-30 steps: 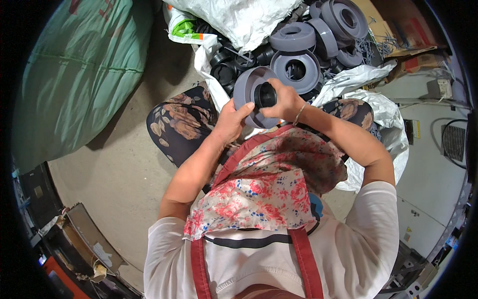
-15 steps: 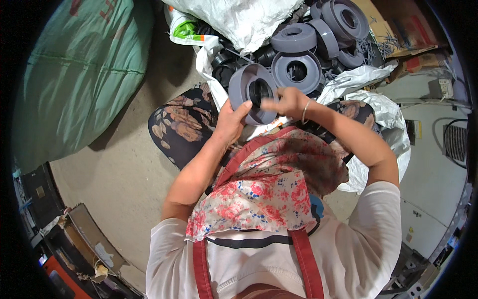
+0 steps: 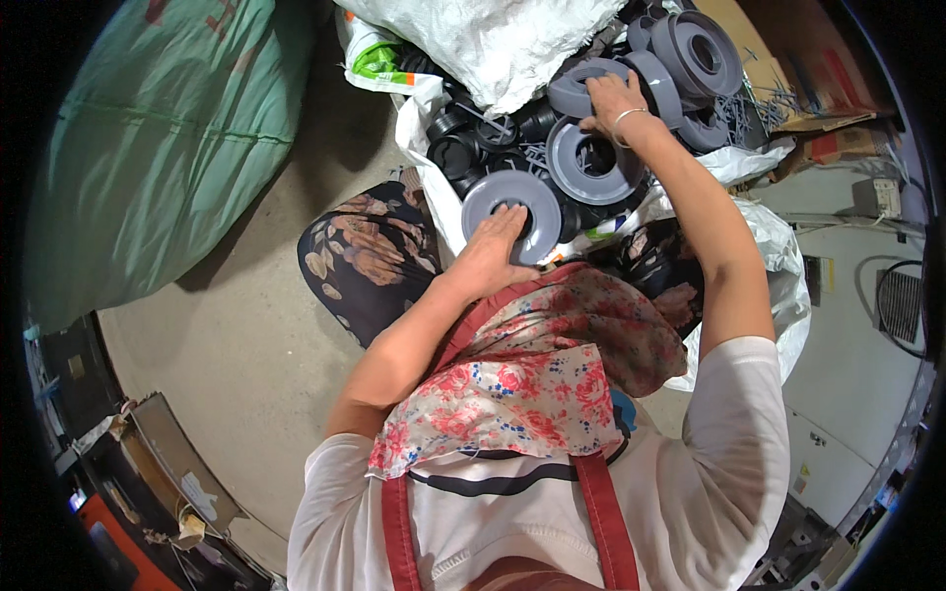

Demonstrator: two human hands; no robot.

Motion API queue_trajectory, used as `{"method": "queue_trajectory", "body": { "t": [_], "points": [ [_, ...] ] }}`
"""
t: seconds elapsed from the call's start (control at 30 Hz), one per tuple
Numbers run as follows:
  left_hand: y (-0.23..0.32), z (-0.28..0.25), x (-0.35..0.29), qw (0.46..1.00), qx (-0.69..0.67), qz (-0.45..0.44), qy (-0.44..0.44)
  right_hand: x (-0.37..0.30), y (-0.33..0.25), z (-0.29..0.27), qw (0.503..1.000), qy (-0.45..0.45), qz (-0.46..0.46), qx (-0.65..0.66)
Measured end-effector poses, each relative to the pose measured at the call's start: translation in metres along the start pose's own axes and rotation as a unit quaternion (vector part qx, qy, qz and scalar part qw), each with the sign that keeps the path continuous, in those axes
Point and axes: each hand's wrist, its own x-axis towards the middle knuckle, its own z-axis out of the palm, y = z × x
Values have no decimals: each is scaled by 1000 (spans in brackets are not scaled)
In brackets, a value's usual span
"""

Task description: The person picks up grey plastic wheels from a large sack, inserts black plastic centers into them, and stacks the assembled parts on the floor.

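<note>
Left hand (image 3: 491,254) spread flat, open, on a grey spool (image 3: 512,212) atop the heap. Right hand (image 3: 613,98) fingers curled over another grey reel (image 3: 576,94) farther back. Risk: pile of black parts (image 3: 473,148) sliding, reels tumbling off the white sack (image 3: 434,108).

Grey discs (image 3: 598,165) and black rings (image 3: 463,148) are crowding the open white sack (image 3: 778,276), leaving only narrow gaps between them. A bulging white bag (image 3: 493,39) is overhanging the pile from above, while the green sack (image 3: 148,148) is walling off the left. Bare floor (image 3: 246,335) is lying open between that sack and the patterned knee (image 3: 365,256).
</note>
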Motion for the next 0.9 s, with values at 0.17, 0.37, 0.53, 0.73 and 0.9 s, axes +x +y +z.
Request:
{"method": "queue_trajectory", "body": {
  "t": [0.17, 0.37, 0.53, 0.73, 0.9],
  "points": [
    [-7, -6, 8, 850, -448, -182, 209, -19, -16, -39, 969, 238, -54, 41],
    [11, -52, 19, 611, -747, -91, 244, -47, -56, -55, 480, -191, -19, 856],
    [-17, -65, 2, 556, -712, -97, 418, 4, -97, 34, 847, 96, -110, 512],
    [-8, -62, 9, 630, -569, -102, 519, 32, -138, 67, 987, 100, -95, 85],
    [-5, -58, 11, 674, -523, -102, 512, 34, -119, 39, 983, 122, -121, 57]
  ]
}}
